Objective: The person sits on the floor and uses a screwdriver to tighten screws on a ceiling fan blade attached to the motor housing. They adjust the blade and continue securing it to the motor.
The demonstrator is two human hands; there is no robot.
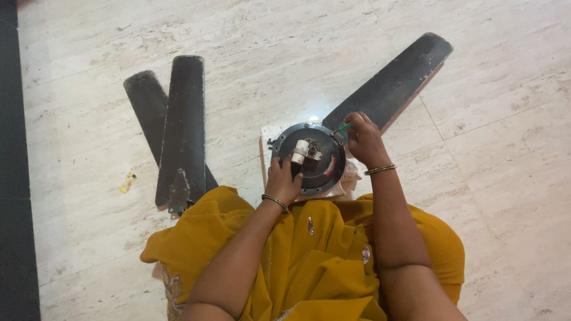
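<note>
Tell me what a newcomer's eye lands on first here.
First, the round dark fan motor at centre on the pale marble floor, with the left hand steadying its near edge and the right hand working a green-handled tool at its far rim. Next, two detached dark blades lying left, one attached blade reaching upper right.

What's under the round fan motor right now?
The fan motor sits on a pale sheet over the marble floor. The sheet's middle is hidden beneath the motor and the left hand.

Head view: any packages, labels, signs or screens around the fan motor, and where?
Label: small red and white sticker on the dark round fan motor, right of its centre; print too small to read.
Wrapper: small yellow crumpled piece on the floor, left of the loose blades.
No signs or screens.
</note>
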